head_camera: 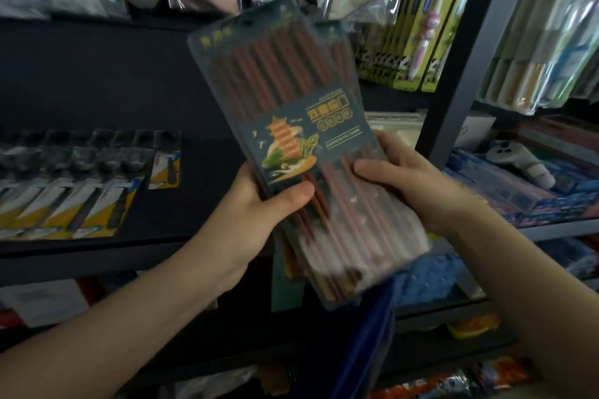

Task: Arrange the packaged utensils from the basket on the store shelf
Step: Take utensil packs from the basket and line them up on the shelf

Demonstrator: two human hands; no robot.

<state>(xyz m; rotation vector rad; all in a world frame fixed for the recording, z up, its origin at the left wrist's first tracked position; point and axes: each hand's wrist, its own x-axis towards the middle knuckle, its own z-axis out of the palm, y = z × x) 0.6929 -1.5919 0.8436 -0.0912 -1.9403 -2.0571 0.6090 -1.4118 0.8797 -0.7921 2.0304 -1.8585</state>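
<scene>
I hold a stack of chopstick packs (278,87) upright and tilted left in front of the dark shelf (201,210). Each pack is dark teal with a pagoda picture and reddish-brown chopsticks behind clear plastic. My left hand (259,197) grips the stack's lower left edge, thumb across the front. My right hand (411,185) holds the lower right side, fingers lying on the front pack. A blue basket rim (372,343) shows just below the stack; its contents are hidden.
Packaged knives (81,191) lie in rows on the left of the dark shelf, with bare shelf between them and the stack. Green carded toothbrushes (421,39) hang at upper right. A grey upright post (460,74) separates a neighbouring shelf of blue packets (518,191).
</scene>
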